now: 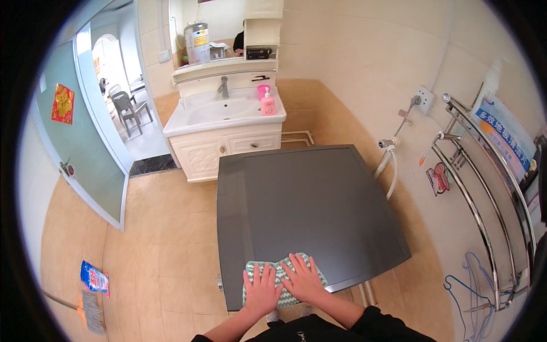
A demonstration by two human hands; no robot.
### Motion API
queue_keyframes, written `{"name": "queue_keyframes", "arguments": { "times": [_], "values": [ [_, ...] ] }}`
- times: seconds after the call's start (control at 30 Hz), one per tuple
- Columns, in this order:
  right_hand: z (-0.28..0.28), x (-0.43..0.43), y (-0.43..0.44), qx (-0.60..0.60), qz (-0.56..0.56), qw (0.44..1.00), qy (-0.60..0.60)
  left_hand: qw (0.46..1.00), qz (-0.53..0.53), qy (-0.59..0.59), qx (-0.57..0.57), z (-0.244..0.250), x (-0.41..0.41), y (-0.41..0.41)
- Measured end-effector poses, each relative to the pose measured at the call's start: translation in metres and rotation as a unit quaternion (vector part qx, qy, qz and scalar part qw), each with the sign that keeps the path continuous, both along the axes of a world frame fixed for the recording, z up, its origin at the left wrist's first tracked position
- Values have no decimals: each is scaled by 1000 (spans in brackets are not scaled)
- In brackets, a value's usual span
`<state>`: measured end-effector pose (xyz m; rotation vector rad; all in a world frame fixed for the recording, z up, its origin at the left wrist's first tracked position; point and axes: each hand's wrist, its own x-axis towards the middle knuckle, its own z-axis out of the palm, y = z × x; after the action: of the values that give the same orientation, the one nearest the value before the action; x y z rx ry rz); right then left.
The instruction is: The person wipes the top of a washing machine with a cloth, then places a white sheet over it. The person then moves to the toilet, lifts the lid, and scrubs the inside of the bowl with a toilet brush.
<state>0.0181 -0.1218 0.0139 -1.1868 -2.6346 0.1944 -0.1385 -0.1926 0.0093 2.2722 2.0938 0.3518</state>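
A green-and-white zigzag-patterned cloth (277, 302) lies spread over the near edge of a dark grey appliance top (307, 201), which looks like that of a washing machine. My left hand (261, 293) rests flat on the cloth's left part, palm down and fingers apart. Beside it, my right hand (304, 280) presses on the right part, its fingers spread and pointing away from me. Neither hand curls around the cloth. The palms hide much of the cloth's middle.
Beyond the appliance stands a white washbasin (205, 113) with a pink pump bottle (268, 104). A chrome towel rack (474, 213) juts from the right wall, above blue hangers (461, 284). At left are a glass door (85, 141), a broom (90, 312) and a blue packet (94, 277).
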Motion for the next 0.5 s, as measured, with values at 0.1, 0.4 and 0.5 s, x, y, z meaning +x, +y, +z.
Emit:
{"name": "queue_keyframes", "arguments": {
  "times": [0.1,0.4,0.5],
  "values": [
    [0,15,-6,-9,-28,1000,-2,999,-43,2,1,-4,10,5],
    [-4,23,49,39,-72,997,17,1000,-23,1,-1,-10,25,65],
    [-10,30,79,66,-104,992,31,1000,-7,-6,6,-11,39,99]
  ]
}}
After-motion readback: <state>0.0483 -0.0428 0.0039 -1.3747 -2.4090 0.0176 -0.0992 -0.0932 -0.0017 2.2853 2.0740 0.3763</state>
